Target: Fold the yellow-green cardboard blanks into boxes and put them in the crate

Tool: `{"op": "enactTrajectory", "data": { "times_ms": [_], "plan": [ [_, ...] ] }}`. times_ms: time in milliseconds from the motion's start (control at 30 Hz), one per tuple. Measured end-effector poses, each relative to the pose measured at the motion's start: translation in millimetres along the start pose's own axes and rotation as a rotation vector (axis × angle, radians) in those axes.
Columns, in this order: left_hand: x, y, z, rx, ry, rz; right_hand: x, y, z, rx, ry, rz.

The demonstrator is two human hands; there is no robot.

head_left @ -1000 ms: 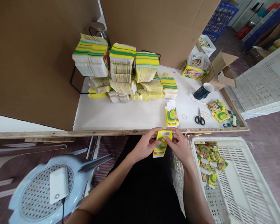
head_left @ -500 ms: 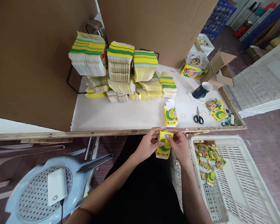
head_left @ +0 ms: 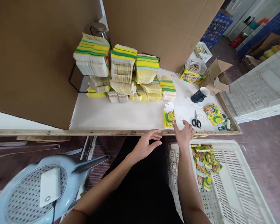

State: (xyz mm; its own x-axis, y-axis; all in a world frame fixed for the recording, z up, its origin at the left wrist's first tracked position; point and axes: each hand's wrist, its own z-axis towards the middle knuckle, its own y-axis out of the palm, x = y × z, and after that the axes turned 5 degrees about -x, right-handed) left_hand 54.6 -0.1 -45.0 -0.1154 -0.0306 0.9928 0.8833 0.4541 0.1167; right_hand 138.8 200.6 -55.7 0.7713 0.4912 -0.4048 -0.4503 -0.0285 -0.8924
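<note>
My left hand (head_left: 145, 145) hovers just below the table's front edge, thumb and fingers apart with nothing between them. Farther right, my right hand (head_left: 184, 134) reaches over the edge with its fingers spread, close to the lower right corner of a small yellow and green carton (head_left: 169, 117). The carton lies on the table with its white end flaps open at the far end. Whether my right fingertips touch it, I cannot tell. Right of my right forearm, a heap of small yellow cartons (head_left: 207, 160) lies in a white plastic crate (head_left: 244, 158).
Bundled flat cartons (head_left: 123, 63) are stacked along the back of the white table (head_left: 121, 118). On its right side are scissors (head_left: 196, 120), a dark mug (head_left: 199, 95), yellow packets (head_left: 214, 114) and an opened cardboard box (head_left: 216, 77). A blue stool (head_left: 70, 177) holds a white power bank (head_left: 50, 186).
The yellow carton that both hands held is no longer in them. My hands have parted, and the right one has moved up and right, beside the carton on the table.
</note>
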Motion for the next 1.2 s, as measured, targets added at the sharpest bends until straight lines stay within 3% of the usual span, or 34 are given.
{"op": "enactTrajectory", "data": {
  "times_ms": [133,267,400,500,600,700,767,967,1067,1200],
  "plan": [
    [-1,-14.6,-4,0.08,-0.013,0.03,-20,25,4,-0.167,0.09,-0.135],
    [-2,-18.4,-2,0.11,-0.036,0.028,-20,28,3,-0.141,0.139,-0.088],
    [-3,-14.6,2,0.096,-0.046,0.04,-16,24,3,-0.043,0.153,0.258],
    [-5,-16.5,4,0.121,-0.038,-0.008,-15,15,-3,-0.069,0.136,0.452],
    [-5,-21.8,6,0.11,-0.011,-0.176,-21,-1,-23,-0.197,0.124,0.728],
    [-2,-24.0,11,0.0,0.059,-0.423,-33,-15,-54,-0.425,0.171,1.182],
    [2,-22.7,13,-0.07,0.083,-0.536,-42,-22,-72,-0.556,0.227,1.339],
    [2,-18.6,11,-0.202,0.083,-0.577,-54,-24,-89,-0.629,0.296,1.448],
    [1,-19.1,9,-0.151,0.088,-0.57,-54,-21,-89,-0.629,0.282,1.452],
    [5,-19.9,10,-0.082,0.05,-0.568,-54,-19,-92,-0.536,0.193,1.336]
  ]
}}
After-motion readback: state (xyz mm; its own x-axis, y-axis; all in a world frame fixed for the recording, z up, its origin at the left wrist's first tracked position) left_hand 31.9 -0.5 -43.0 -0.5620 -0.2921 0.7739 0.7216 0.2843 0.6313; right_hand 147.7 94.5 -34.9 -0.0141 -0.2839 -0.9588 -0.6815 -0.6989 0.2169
